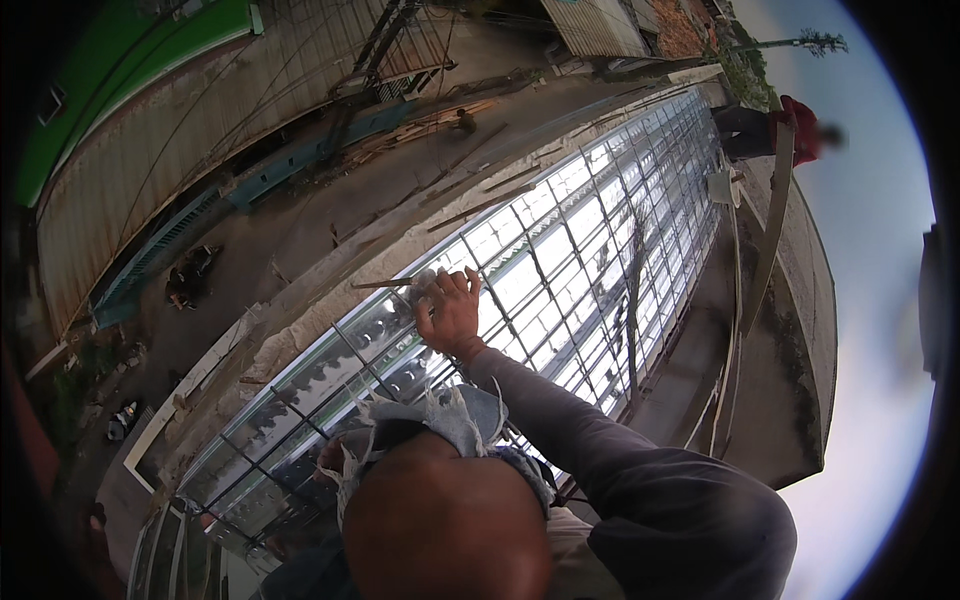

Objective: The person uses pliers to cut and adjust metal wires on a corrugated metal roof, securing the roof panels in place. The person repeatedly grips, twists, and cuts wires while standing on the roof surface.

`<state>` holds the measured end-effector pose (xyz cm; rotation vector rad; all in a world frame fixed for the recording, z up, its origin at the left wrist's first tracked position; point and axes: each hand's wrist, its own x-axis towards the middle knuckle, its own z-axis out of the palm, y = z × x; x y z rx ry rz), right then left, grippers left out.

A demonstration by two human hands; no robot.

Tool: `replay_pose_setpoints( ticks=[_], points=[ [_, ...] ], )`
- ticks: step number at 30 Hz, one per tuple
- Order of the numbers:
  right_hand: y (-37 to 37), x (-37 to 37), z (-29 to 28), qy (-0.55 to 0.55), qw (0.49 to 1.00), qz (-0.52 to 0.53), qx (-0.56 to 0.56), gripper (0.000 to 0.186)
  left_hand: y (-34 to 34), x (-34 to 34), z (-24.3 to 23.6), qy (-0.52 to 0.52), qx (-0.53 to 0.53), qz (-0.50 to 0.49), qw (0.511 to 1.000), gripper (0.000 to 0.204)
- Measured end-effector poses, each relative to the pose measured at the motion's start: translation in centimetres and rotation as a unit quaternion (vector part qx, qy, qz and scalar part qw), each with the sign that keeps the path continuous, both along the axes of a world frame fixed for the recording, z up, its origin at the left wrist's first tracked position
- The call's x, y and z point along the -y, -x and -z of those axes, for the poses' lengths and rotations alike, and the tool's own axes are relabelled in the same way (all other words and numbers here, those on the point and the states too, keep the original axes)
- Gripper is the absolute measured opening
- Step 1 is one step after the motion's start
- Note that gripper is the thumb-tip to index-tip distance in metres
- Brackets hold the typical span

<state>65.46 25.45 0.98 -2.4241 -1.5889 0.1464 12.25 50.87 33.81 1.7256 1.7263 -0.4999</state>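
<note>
My right hand, at the end of a grey sleeve, is on the left edge of a steel bar mesh. Its fingers are bent and closed; what lies inside them is hidden. A thin brown stick-like piece juts out to the left beside the fingers. Under the mesh lie shiny ribbed metal sheets, bright with glare. My bent knee, in torn jeans, covers the near part. A dark, skin-toned patch left of the knee may be my left hand; its fingers cannot be made out.
A rough concrete ledge runs along the left side, with a drop to a street below. Far right, a person in red is by a long plank. A sloping grey surface lies to the right.
</note>
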Motion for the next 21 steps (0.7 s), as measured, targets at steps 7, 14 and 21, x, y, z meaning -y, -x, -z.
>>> replay_pose_setpoints(
  ticks=[7, 14, 21],
  points=[
    [0.3, -0.5, 0.1, -0.002, 1.000, -0.008, -0.015, 0.033, 8.6, 2.9, 11.5, 0.048, -0.002, 0.161, 0.986, 0.041],
    [0.5, -0.7, -0.2, 0.003, 1.000, -0.016, -0.004, 0.029, 10.1, 3.3, 10.6, 0.158, -0.114, 0.450, 0.871, 0.023],
    [0.4, -0.6, 0.5, 0.003, 1.000, -0.022, 0.008, 0.031, 16.9, 7.4, 15.2, -0.101, -0.107, 0.391, 0.909, 0.019]
  ],
)
